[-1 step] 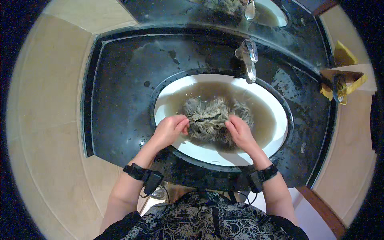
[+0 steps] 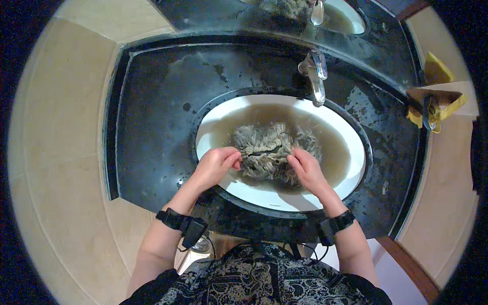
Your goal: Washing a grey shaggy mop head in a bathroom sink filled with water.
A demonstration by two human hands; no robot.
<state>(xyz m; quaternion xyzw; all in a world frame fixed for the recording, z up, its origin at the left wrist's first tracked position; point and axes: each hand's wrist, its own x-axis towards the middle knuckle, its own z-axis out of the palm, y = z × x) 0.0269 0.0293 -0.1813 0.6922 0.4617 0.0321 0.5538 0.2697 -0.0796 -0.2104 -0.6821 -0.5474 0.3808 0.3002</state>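
Note:
A wet grey-beige stringy mop head lies in murky brownish water in the oval white sink. My left hand pinches its left edge between thumb and fingers. On the other side, my right hand grips the right edge in the same way. Between the hands the material is drawn out sideways, with a narrow dark slit across its middle. Its loose strands spread into the water around it, and the underside is hidden.
A chrome faucet stands behind the sink, right of its middle. Dark wet countertop surrounds the basin. At the right wall hangs a holder with yellow items. Along the back, a mirror reflects the sink. Black straps with small boxes circle both my wrists.

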